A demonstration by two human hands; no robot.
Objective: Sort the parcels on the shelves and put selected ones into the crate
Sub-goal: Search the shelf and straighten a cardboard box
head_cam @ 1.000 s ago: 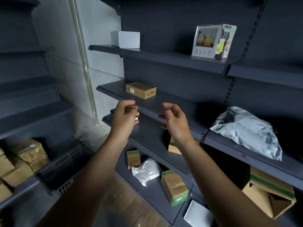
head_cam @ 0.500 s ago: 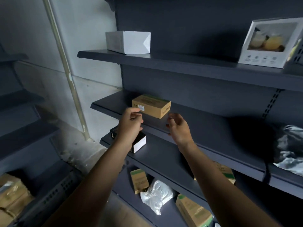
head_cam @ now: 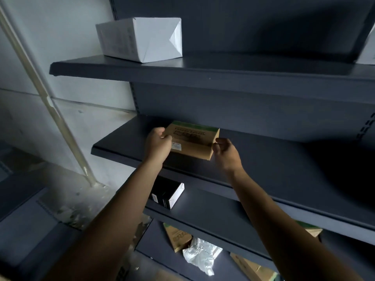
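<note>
A small brown cardboard box with a green stripe (head_cam: 193, 139) sits on the second dark shelf (head_cam: 121, 145), its near edge tipped up toward me. My left hand (head_cam: 157, 146) grips its left end with curled fingers. My right hand (head_cam: 226, 153) pinches its right end. A white box (head_cam: 140, 38) stands on the top shelf (head_cam: 203, 67). A black-and-white box (head_cam: 167, 193) lies on the third shelf, partly behind my left forearm. The crate is out of view.
On the bottom shelf lie brown boxes (head_cam: 176, 237), a crumpled silver bag (head_cam: 199, 256) and another brown box (head_cam: 251, 267). A pale pipe (head_cam: 50, 104) runs slantwise down the wall at the left. Another white box's edge (head_cam: 367, 47) shows at the far right.
Both hands reached up and forward from in front of the shelf and took hold of the brown box's two ends. The box tipped up. The camera moved closer and left.
</note>
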